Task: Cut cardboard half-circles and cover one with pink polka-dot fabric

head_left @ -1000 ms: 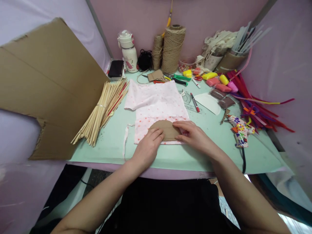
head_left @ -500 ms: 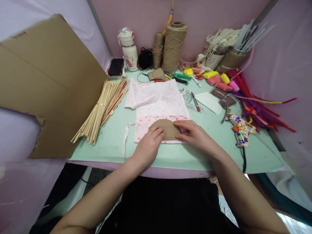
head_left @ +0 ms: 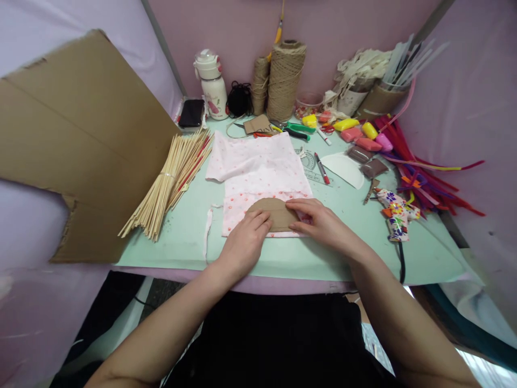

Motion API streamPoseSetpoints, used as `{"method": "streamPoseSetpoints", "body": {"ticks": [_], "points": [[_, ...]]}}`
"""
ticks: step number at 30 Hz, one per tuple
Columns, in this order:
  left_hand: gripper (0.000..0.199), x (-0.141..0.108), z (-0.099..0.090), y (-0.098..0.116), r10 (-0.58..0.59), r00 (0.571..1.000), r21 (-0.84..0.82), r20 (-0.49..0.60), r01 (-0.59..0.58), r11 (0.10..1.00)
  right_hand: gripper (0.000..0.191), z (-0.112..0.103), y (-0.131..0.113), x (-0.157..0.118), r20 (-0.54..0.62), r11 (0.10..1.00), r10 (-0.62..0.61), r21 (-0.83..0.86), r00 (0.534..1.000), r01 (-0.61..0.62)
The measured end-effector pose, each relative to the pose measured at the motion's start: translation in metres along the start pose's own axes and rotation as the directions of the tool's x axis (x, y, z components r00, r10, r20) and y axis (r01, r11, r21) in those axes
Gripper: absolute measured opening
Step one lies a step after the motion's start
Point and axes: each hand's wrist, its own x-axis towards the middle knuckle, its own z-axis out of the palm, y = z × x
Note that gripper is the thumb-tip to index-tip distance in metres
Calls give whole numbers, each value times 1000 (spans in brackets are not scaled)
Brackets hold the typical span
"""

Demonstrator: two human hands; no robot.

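A half-round piece of brown cardboard (head_left: 278, 215) lies flat on a pink patterned cloth (head_left: 258, 161), close to the cloth's front edge. The fingers of my left hand (head_left: 247, 240) rest together on the cardboard's left part, pressing it down. At its right end, my right hand (head_left: 323, 223) has the thumb low and the fingers above, touching the cardboard's edge. The cloth is spread on the pale green table, its lower part showing larger orange-pink dots.
Left are a bundle of sticks (head_left: 165, 178) and a large cardboard sheet (head_left: 89, 140). Behind stand a bottle (head_left: 215, 91) and twine spools (head_left: 286, 81). A marker (head_left: 322, 168), white half-disc (head_left: 345, 168), glue gun (head_left: 398, 213) and pipe cleaners (head_left: 436, 188) lie right.
The view has shifted slightly. My hands stay in nearly the same place on the cardboard, and nothing else has visibly moved.
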Motion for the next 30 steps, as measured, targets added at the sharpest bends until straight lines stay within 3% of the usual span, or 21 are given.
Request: {"method": "streamPoseSetpoints", "body": {"ticks": [7,12,18,22,26,30], "points": [[35,-2,0,0,-11,1000,-22,3,11,1000,30,-8,-15,-10,-106,995,-100,-33,989,96],[30,4,-3,3,-15,1000,24,8,15,1000,26,-4,-14,-12,-51,971,-223,-99,974,217],[22,12,-6,8,-24,1000,73,-13,25,997,26,-1,-14,-12,3,966,-214,-149,977,212],[19,13,-9,14,-34,999,56,-27,36,998,24,-5,-13,-12,-26,972,-201,-125,979,197],[42,14,-11,20,-48,999,75,12,47,996,22,-16,-12,-15,-66,977,-160,-150,985,149],[41,17,-11,23,-36,999,139,7,35,990,33,-28,-21,-22,74,947,-188,-251,979,201]]}}
